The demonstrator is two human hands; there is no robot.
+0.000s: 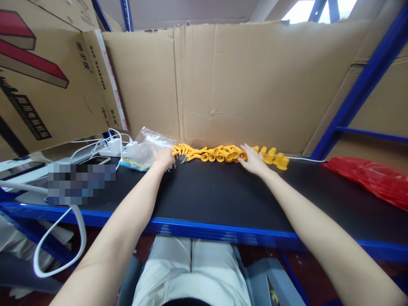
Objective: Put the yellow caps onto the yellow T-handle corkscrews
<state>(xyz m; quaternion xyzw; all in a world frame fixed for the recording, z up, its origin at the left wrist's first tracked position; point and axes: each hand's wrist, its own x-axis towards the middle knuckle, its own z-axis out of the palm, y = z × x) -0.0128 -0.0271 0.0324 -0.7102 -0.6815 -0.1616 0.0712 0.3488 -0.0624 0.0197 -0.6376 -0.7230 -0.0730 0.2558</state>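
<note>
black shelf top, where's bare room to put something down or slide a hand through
Bare black top runs from the blue front edge up to the yellow parts, between the two forearms and right toward the red bag. Crowded: the back row under the left hand and right hand, and the left end with clear bag, chargers, phone.

phone (95,160) partly pixelated, red bag (369,178) cut off
</note>
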